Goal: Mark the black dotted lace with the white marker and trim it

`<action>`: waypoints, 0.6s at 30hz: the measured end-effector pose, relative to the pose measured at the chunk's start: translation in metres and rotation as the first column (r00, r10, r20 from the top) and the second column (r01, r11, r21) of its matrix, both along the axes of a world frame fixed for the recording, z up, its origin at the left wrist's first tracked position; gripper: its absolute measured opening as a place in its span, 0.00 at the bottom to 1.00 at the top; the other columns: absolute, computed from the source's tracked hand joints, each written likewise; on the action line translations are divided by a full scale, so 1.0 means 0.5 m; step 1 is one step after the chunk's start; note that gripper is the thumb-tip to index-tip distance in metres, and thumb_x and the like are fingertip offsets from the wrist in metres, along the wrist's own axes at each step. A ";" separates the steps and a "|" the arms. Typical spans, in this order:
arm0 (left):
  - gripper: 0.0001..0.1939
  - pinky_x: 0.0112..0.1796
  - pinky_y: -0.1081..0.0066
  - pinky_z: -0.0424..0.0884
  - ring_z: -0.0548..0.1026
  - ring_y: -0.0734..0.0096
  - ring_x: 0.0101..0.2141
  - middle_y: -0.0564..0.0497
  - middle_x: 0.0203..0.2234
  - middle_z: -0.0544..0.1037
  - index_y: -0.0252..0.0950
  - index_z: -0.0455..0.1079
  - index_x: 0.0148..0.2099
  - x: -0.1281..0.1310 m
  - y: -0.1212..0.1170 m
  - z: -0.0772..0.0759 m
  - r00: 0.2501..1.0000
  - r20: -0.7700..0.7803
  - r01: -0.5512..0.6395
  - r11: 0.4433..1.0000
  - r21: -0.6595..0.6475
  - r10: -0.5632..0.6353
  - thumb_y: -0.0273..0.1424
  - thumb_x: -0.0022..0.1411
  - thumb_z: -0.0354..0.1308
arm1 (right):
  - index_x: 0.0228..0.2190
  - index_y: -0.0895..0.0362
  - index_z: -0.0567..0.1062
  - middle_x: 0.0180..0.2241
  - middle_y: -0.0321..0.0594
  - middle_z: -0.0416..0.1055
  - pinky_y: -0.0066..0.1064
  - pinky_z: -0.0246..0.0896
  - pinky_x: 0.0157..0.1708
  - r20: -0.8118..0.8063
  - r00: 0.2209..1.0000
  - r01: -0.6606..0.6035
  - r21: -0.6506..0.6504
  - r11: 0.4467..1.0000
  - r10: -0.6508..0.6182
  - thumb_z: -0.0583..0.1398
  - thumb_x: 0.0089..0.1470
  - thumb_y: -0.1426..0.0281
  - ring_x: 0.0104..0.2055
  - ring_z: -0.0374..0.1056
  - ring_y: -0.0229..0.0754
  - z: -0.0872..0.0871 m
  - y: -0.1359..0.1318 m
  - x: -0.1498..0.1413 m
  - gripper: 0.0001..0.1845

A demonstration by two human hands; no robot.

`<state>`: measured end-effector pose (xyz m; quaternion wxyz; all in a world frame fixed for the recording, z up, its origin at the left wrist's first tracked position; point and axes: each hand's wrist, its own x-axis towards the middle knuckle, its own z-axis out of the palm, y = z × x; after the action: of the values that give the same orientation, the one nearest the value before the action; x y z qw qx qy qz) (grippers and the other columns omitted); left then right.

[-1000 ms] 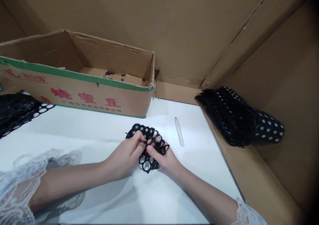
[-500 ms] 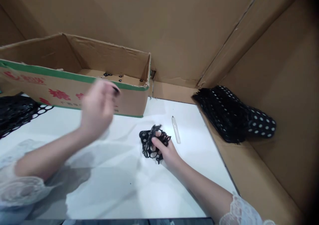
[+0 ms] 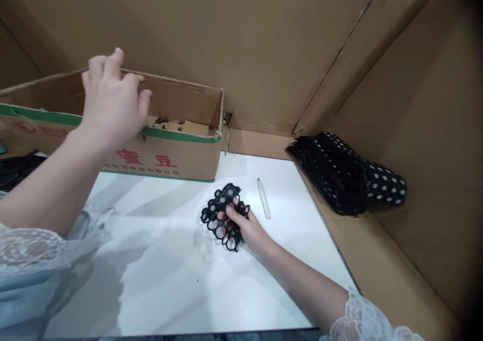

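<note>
My right hand [image 3: 244, 226] rests on the white table [image 3: 169, 280] with its fingers closed on a small black sheet of joined rings [image 3: 221, 214], some holes still filled white. My left hand [image 3: 111, 99] is raised above the cardboard box [image 3: 177, 152] at the back left, fingers spread and loosely curled, nothing seen in it. A few loose black rings [image 3: 166, 122] lie on the floor of the box.
A stack of black perforated sheets with white dots [image 3: 345, 177] lies on the cardboard ledge at the right. A slim white stick [image 3: 263, 198] lies just right of my right hand. More black ring mesh [image 3: 15, 167] shows at the far left. Cardboard walls enclose the back and right.
My left hand let go of the ring sheet, swung up and left to above the box, and its fingers spread. My right hand kept the sheet on the table.
</note>
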<state>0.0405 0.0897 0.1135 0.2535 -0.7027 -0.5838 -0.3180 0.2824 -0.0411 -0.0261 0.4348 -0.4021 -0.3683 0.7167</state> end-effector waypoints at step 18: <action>0.12 0.22 0.73 0.63 0.72 0.69 0.21 0.56 0.18 0.72 0.34 0.51 0.46 0.180 -0.213 -0.214 0.812 0.184 0.521 0.546 -0.656 -0.553 0.36 0.65 0.36 | 0.37 0.52 0.60 0.25 0.33 0.63 0.24 0.60 0.16 0.207 0.977 -0.107 0.249 0.963 0.055 0.53 0.52 0.61 0.19 0.59 0.31 0.004 -0.017 -0.003 0.11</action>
<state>0.1305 -0.0168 0.0066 -0.1181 -0.8958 -0.4091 -0.1278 0.2807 -0.0494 -0.0242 0.4147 -0.3960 -0.5163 0.6361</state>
